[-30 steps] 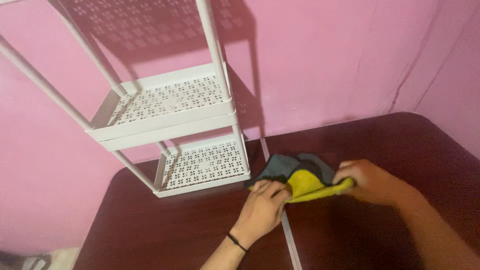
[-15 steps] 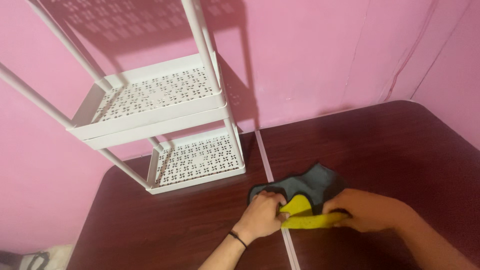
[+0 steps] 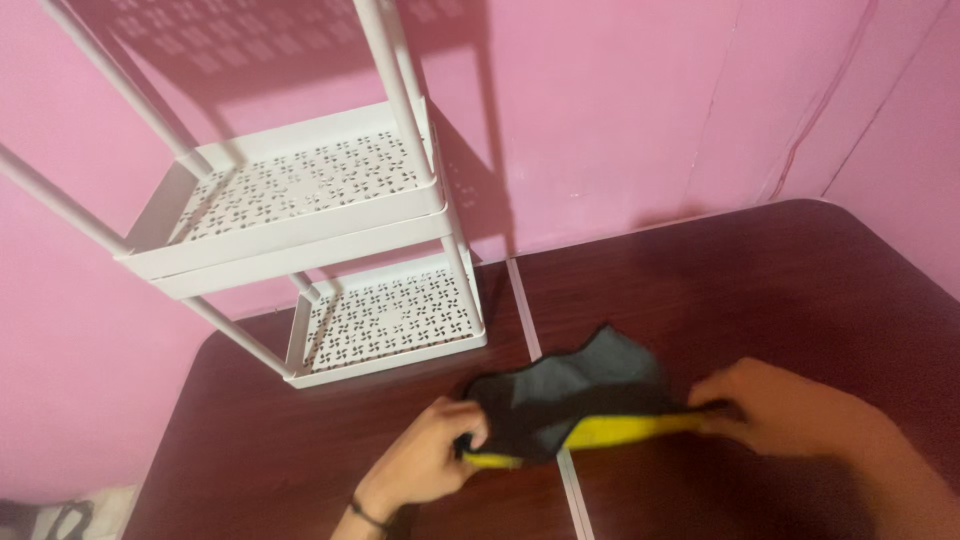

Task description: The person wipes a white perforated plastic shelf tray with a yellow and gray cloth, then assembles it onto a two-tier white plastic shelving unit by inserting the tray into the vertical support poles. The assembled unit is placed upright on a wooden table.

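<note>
Gripping: left hand (image 3: 425, 462) pinching one end of the soft grey and yellow cloth (image 3: 570, 400), fingers curled tight on it.
Pulling: right hand (image 3: 780, 410) clamping the opposite yellow edge, fingers closed on fabric.
Lying: cloth stretching limp between both hands on the dark glossy wooden table (image 3: 760, 280).
Standing behind: white plastic shelf rack (image 3: 330, 240), perforated trays, slim round poles, against the pink wall (image 3: 620, 100).

White tiered rack (image 3: 300, 215) standing on dark tabletop (image 3: 800, 290).
Sitting against pink wall (image 3: 620, 110), showing perforated shelves, casting shadow.
</note>
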